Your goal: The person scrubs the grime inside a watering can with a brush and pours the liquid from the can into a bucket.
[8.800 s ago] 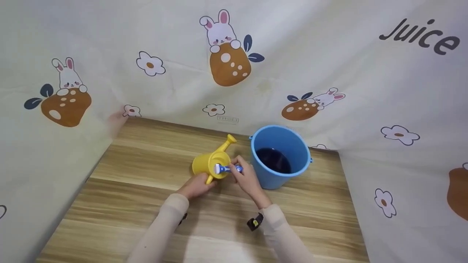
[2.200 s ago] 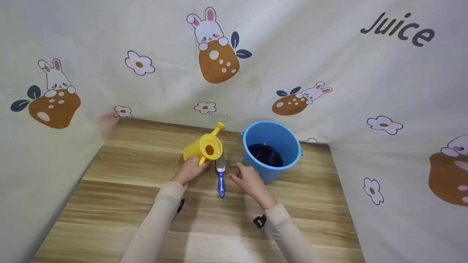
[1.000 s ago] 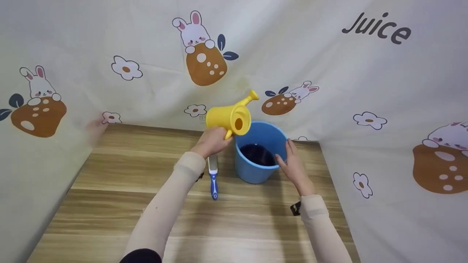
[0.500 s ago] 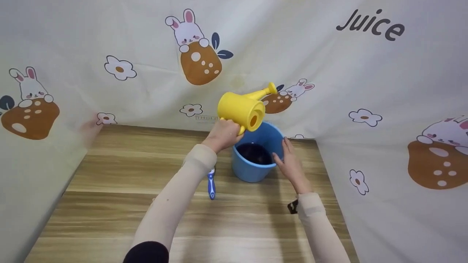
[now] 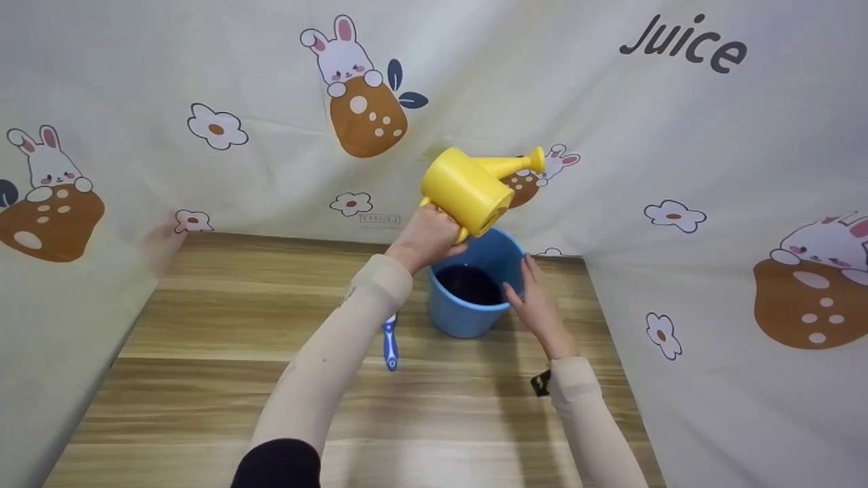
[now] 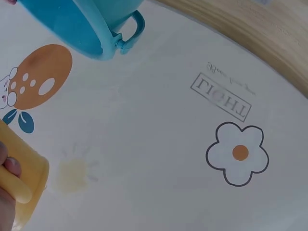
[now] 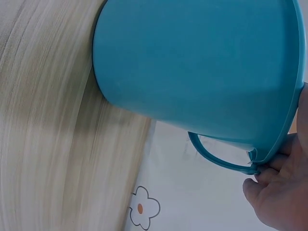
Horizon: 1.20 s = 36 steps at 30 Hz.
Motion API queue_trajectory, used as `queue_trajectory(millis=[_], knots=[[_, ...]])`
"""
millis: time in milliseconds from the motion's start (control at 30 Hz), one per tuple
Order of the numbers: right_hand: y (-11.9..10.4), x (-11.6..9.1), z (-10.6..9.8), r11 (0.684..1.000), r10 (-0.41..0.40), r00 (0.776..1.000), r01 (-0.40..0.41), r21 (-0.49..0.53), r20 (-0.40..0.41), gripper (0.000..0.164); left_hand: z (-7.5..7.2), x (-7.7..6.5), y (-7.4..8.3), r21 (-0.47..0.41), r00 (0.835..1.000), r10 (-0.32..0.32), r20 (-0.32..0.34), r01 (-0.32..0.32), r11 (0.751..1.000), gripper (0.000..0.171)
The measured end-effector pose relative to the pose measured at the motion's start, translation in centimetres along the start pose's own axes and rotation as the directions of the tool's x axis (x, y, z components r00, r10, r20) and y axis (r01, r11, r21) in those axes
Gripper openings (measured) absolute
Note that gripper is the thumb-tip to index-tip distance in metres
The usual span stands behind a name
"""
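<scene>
My left hand (image 5: 427,237) grips the handle of a yellow watering can (image 5: 464,186), raised above the bucket's far left side. The can is tipped with its top opening turned down toward the bucket, and its spout points right. No stream of liquid is visible. The blue bucket (image 5: 461,318) stands on the floor with dark liquid (image 5: 468,285) inside. My right hand (image 5: 539,312) holds its right rim, fingers outside and thumb over the edge; the right wrist view shows the hand (image 7: 284,187) beside the bucket's handle (image 7: 216,161).
On the wood-look floor (image 5: 224,386), left of the bucket, lies a tool with a blue-and-white handle (image 5: 390,346); its head is mostly hidden by my left sleeve. Printed cloth walls (image 5: 264,183) with rabbits and flowers close in the back and both sides.
The tool was set down on the floor. My left hand lifted the watering can, carried it right over the bucket and tipped it further. My right hand moved onto the bucket's rim.
</scene>
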State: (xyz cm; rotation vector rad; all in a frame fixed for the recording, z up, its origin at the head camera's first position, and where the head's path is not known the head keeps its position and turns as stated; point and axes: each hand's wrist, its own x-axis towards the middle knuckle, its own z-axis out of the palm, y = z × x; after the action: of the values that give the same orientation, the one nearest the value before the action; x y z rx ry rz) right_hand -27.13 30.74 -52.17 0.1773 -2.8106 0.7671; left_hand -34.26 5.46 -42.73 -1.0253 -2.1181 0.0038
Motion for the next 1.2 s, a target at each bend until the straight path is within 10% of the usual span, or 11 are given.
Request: queue_trajectory(millis=[467,733,1200], knots=[[-0.1,-0.1,0.1,1.000,0.011,1.000,-0.011,-0.009,-0.004,0.070,0.5,0.0,0.9,0.058,0.999,-0.004,0.049,0.001,0.998,0.038],[-0.2,-0.1,0.0,0.998,0.043,0.998,-0.045,0.042,0.035,0.071,0.2,1.0,1.4,0.062,0.978,-0.016,0.207,0.003,0.998,0.034],[-0.1,0.0,-0.2,0.995,0.042,0.997,-0.047,0.088,0.057,0.071,-0.4,3.1,2.1,0.240,0.816,0.017,0.578,-0.189,0.952,0.032]])
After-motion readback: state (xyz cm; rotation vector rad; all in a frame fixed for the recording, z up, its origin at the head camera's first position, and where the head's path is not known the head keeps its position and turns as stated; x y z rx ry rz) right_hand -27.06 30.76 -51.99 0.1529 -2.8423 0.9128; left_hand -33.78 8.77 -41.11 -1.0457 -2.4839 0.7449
